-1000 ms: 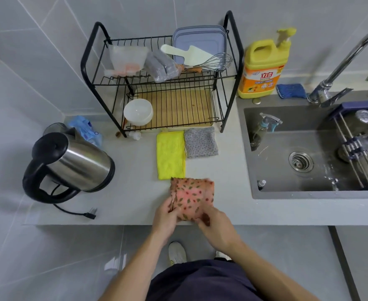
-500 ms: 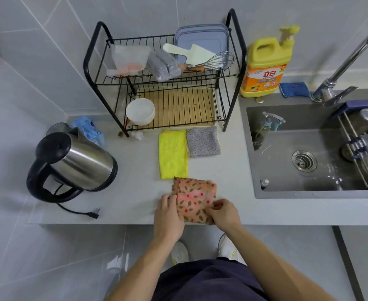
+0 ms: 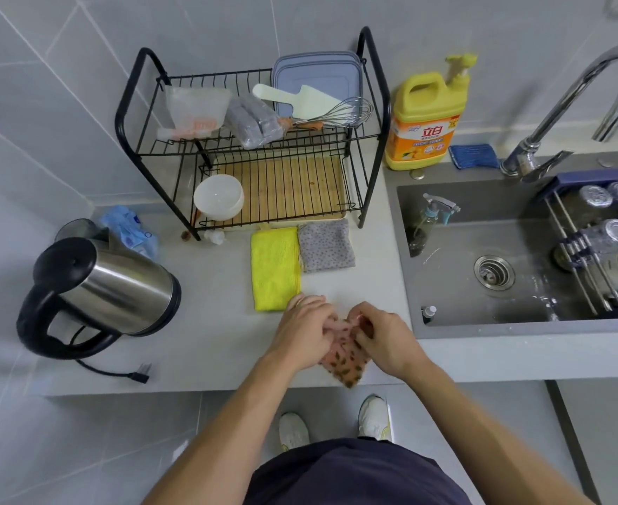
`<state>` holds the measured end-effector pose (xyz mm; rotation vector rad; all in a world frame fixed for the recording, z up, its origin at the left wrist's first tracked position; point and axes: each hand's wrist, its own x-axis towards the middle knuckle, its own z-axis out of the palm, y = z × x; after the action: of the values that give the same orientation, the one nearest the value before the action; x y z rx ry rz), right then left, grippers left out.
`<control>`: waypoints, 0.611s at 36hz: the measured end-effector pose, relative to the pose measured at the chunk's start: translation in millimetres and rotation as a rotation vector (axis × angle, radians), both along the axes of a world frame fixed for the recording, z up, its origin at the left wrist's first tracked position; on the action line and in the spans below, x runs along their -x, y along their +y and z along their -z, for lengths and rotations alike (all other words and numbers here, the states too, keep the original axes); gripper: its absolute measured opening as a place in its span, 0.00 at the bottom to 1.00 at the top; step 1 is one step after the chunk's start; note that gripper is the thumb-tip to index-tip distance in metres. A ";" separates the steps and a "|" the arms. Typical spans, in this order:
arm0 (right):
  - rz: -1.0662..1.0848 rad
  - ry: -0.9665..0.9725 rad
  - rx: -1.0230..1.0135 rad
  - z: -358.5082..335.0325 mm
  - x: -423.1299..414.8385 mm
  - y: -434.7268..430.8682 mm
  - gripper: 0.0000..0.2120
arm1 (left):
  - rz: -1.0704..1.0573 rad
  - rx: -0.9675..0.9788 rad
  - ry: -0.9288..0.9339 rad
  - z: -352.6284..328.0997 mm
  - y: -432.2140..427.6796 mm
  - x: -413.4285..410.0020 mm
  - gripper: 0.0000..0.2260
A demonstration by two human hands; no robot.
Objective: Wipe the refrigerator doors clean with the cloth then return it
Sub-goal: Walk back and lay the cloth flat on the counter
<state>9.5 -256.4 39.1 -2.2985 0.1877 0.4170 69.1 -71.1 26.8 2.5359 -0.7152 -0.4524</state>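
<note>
A pink cloth with a dark leaf pattern (image 3: 344, 362) lies bunched on the grey counter (image 3: 205, 322) near its front edge. My left hand (image 3: 302, 331) grips the cloth's left side with curled fingers. My right hand (image 3: 382, 338) pinches its right side. Both hands cover most of the cloth; only its lower corner shows, hanging at the counter's edge. No refrigerator is in view.
A yellow cloth (image 3: 274, 267) and a grey dotted cloth (image 3: 325, 244) lie just behind my hands. A steel kettle (image 3: 107, 293) stands left, a black dish rack (image 3: 260, 147) at the back, a detergent bottle (image 3: 427, 114) and wet sink (image 3: 519, 249) right.
My hands moved from the cloth's near edge onto its top and gathered it, so the flat folded cloth is now bunched between them. The camera tilted slightly down.
</note>
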 end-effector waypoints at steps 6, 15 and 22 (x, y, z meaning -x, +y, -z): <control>-0.059 -0.103 0.121 -11.6 -32.0 -13.7 0.09 | -0.183 0.086 -0.033 -16.7 3.2 -19.0 0.06; 0.018 -0.556 0.162 -15.3 -43.6 -0.6 0.07 | -0.319 0.188 -0.257 -19.9 -0.8 -19.3 0.10; -0.157 -0.061 0.262 35.8 -16.3 4.7 0.11 | -0.180 -0.101 0.069 32.3 11.0 12.7 0.19</control>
<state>25.8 -251.7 3.3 -2.5913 0.0325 0.4219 56.4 -60.1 -5.5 2.6354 -0.4443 -0.5222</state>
